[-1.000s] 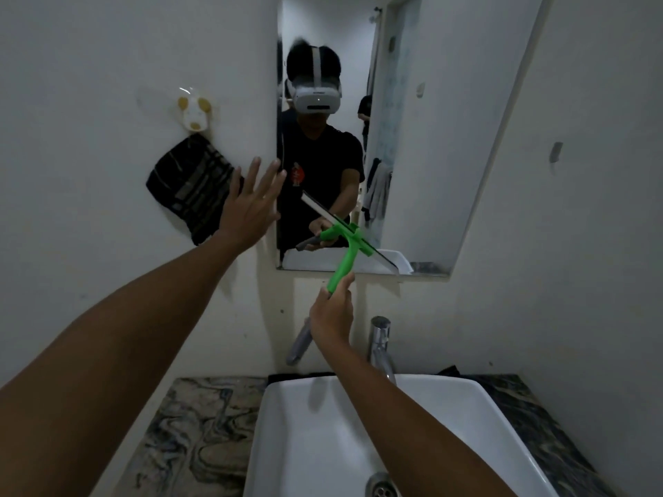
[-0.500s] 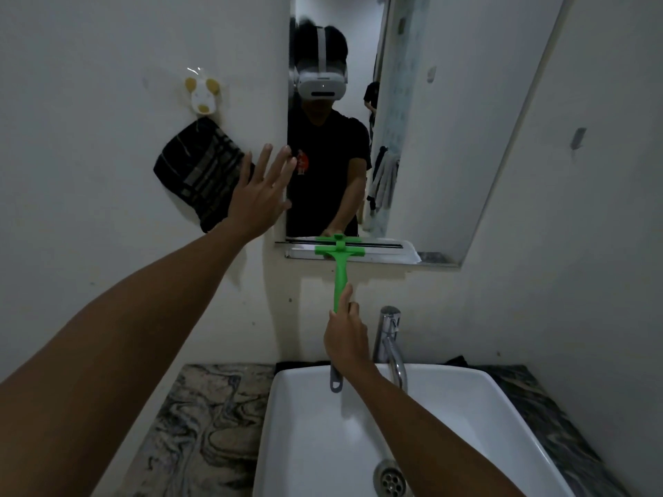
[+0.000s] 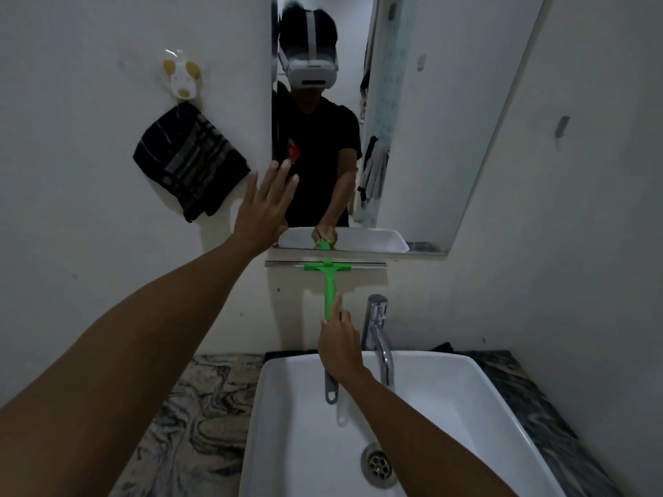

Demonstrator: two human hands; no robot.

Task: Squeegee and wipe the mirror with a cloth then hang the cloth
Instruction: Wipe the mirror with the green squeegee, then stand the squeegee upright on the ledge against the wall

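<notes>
White sink basin [image 3: 448,374] sits nearest, on a marbled counter [image 3: 193,425], w/ chrome tap [image 3: 376,328] at its back. Right hand [image 3: 339,347] is wrapped round the green squeegee [image 3: 328,278] handle, index finger laid along it; grey handle end pokes out below the fist. Blade is level on the wall just under the mirror [image 3: 412,120] bottom edge. Left hand [image 3: 263,213] is spread flat, fingers apart, holding nothing, fingertips at mirror's left edge. Dark striped cloth [image 3: 190,161] hangs from wall hook [image 3: 181,78], left of the mirror.
</notes>
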